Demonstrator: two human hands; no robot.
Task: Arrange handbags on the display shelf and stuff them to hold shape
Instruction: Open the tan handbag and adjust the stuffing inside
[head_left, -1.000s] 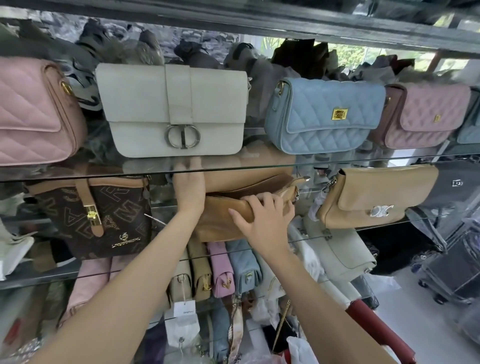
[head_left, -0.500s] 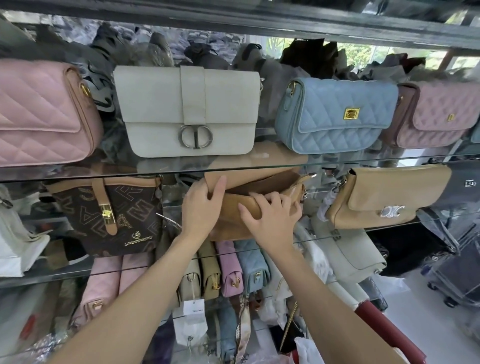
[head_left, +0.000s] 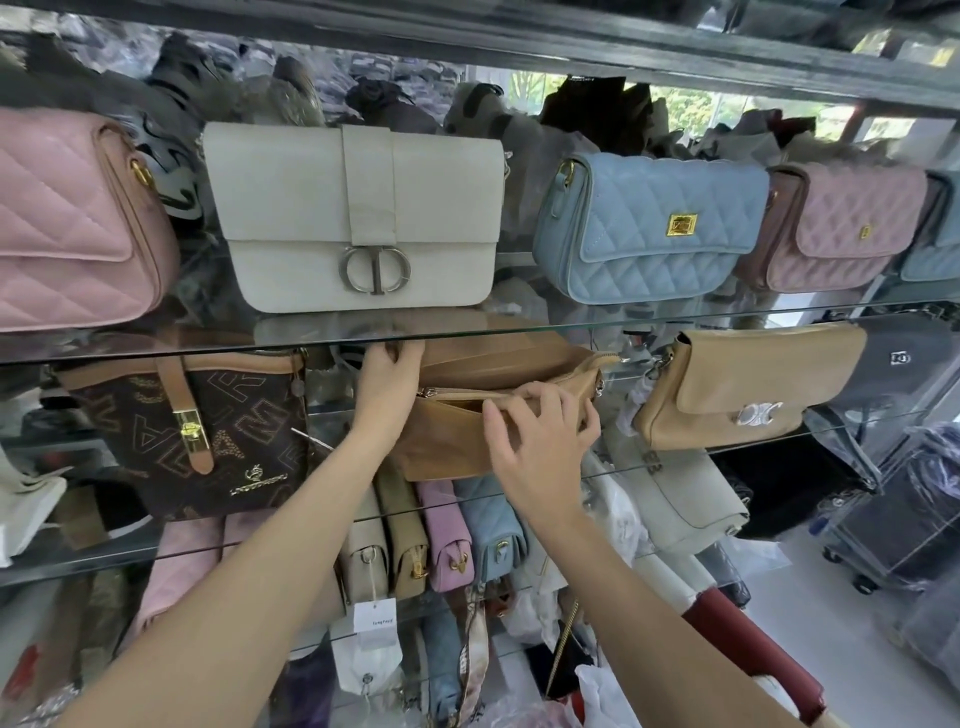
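Note:
A tan handbag (head_left: 452, 441) sits on the middle glass shelf (head_left: 727, 452), its flap lifted and its zip mouth showing. My left hand (head_left: 387, 384) grips the raised flap at the bag's left end, just under the upper glass shelf (head_left: 675, 317). My right hand (head_left: 540, 441) curls its fingers over the front edge of the bag's opening. What is inside the bag is hidden.
The upper shelf carries a pink quilted bag (head_left: 67, 223), a white flap bag (head_left: 358, 218), a blue quilted bag (head_left: 644, 223) and a mauve quilted bag (head_left: 836, 228). A brown lettered bag (head_left: 197, 431) and a tan clasp bag (head_left: 743, 384) flank the tan handbag. Small bags (head_left: 431, 535) stand below.
My left hand has moved from flat behind the bag to gripping the lifted flap. My right hand has slid along the front edge, and the bag's mouth has opened wider.

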